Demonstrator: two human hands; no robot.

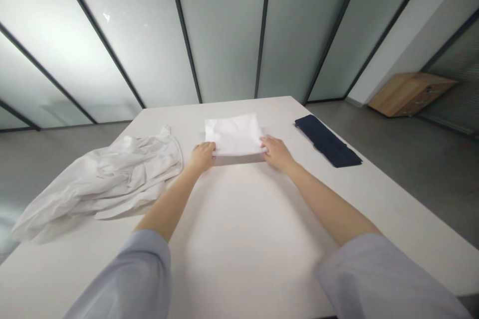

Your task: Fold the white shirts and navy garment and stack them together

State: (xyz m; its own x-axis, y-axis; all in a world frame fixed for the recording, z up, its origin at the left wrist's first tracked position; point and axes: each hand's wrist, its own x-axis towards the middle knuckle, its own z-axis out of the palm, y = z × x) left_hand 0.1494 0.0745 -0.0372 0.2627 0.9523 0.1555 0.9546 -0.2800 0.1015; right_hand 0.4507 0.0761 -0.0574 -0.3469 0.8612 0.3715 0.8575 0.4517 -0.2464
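Observation:
A folded white cloth [235, 134], its exact kind not clear, is held out flat between my two hands, its near edge a little above the table, with a shadow beneath. My left hand [203, 156] pinches the near left corner, fingers closed. On the other side my right hand [276, 152] grips the near right corner, fingers curled round the edge. Both thumbs are partly hidden.
On the left lies a crumpled heap of white fabric [127, 174], hanging over the edge of the white table [243, 239]. A folded dark navy cloth [327, 140] rests near the right edge. Frosted glass panels [224, 25] stand behind; a wooden cabinet [407, 92] sits at the far right.

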